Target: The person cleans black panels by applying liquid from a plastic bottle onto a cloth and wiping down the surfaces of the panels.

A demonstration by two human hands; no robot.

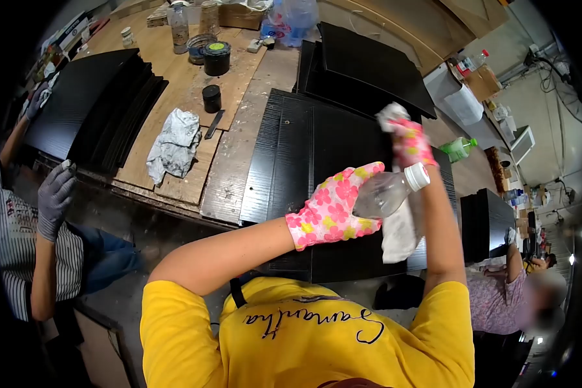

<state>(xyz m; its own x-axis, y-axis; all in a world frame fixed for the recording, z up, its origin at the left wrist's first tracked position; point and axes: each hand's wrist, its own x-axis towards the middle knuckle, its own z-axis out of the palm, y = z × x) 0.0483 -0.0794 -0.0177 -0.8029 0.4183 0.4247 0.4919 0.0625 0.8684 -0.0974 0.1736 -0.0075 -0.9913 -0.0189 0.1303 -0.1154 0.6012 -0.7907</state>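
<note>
Head view: the left hand (336,210) grasps a clear bottle (380,195) over black panels (346,139); the right hand (412,141), farther forward, clutches cloth (392,115).

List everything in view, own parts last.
Clear bottle: 1, clear, centre
Cloths: 2, white, centre right
Panels: many, black, left, centre, right
Board: 1, pale wood, left
Rag: 1, greyish, on board
Blade: 1, dark, beside rag
Cup: 1, black, beyond blade
Jars: 2, dark, beyond cup
Tall bottle: 1, clear, left of jars
Bottle pack: 1, clear and blue, far centre
Green bottle: 1, green, right
Co-workers: at least 2, left and right
Other clutter: mixed, too small to count
Shirt: 1, yellow, lower centre
Left hand: 1, pink floral glove, holding clear bottle
Right hand: 1, pink floral glove, blurred, holding a cloth
</note>
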